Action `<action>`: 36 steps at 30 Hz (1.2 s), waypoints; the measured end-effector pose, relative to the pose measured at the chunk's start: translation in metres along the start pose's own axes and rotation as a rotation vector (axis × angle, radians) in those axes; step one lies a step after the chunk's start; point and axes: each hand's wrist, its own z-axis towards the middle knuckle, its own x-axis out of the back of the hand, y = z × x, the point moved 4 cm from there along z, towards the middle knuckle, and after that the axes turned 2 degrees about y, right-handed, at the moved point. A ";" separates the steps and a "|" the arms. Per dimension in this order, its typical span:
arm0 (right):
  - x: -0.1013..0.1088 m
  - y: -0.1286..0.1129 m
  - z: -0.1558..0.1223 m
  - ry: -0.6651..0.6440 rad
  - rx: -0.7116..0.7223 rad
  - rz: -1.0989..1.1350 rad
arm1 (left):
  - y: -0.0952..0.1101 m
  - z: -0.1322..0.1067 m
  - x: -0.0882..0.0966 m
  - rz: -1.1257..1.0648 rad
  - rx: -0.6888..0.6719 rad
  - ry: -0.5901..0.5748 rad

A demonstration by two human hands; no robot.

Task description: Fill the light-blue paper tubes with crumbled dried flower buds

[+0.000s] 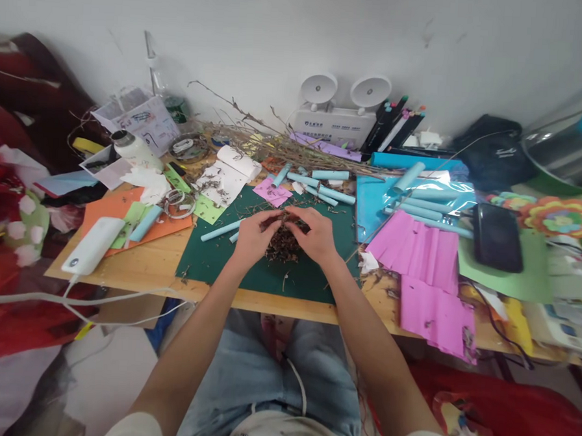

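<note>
My left hand (pixel 257 234) and my right hand (pixel 313 232) meet over a green cutting mat (pixel 220 266). Their thumbs and fingers curl in a pinch on thin dry twigs, whose exact shape is mostly covered by the fingers. Directly beneath lies a small heap of brown dried leaves (pixel 284 245). Beside my left hand a light blue paper tube (pixel 220 231) rests on the mat. Beyond my fingers sit a pink paper square (pixel 271 192) and several more blue paper tubes (pixel 338 193).
Long dry branches (pixel 275 139) lie along the back, before a white two-lamp emergency light (pixel 335 119). To the right are pleated pink paper (pixel 421 244) and a black phone (pixel 497 236). On the left stand a white power bank (pixel 93 245) with a cable and a white bottle (pixel 134 150).
</note>
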 end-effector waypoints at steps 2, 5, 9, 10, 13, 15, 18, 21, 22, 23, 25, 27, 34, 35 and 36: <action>0.000 -0.003 0.000 0.020 0.018 0.033 | -0.006 0.000 -0.002 -0.144 0.091 -0.001; -0.001 -0.005 -0.001 0.041 0.002 0.058 | -0.011 0.000 -0.004 -0.263 0.183 0.018; 0.003 -0.003 -0.001 0.033 -0.097 0.017 | -0.015 -0.002 -0.008 -0.381 0.310 0.030; 0.004 -0.002 0.000 0.027 -0.124 0.003 | -0.016 -0.002 -0.009 -0.411 0.326 0.026; 0.008 0.000 0.002 0.027 -0.155 0.009 | -0.013 -0.003 -0.011 -0.466 0.315 0.015; 0.007 0.001 0.002 0.029 -0.147 0.043 | -0.010 -0.002 -0.013 -0.465 0.297 -0.007; 0.004 0.002 0.002 0.014 -0.144 0.076 | -0.007 0.001 -0.014 -0.436 0.289 -0.031; 0.002 0.001 0.001 0.015 -0.142 0.069 | -0.007 0.004 -0.014 -0.412 0.314 -0.010; 0.003 0.001 0.000 0.025 -0.138 0.063 | -0.007 0.005 -0.014 -0.416 0.333 -0.003; 0.003 0.000 0.000 0.034 -0.133 0.056 | -0.008 0.006 -0.015 -0.427 0.353 0.003; 0.003 0.000 0.001 0.032 -0.131 0.051 | -0.009 0.006 -0.016 -0.454 0.378 0.010; 0.002 0.000 0.002 0.006 -0.135 0.051 | -0.010 0.007 -0.017 -0.461 0.377 0.013; 0.001 -0.004 0.003 -0.062 -0.096 -0.021 | -0.011 0.007 -0.018 -0.466 0.348 0.024; 0.001 -0.004 0.003 -0.056 -0.099 -0.032 | -0.011 0.007 -0.018 -0.476 0.346 0.033; 0.003 -0.003 0.003 -0.047 -0.108 -0.041 | -0.011 0.008 -0.017 -0.486 0.347 0.046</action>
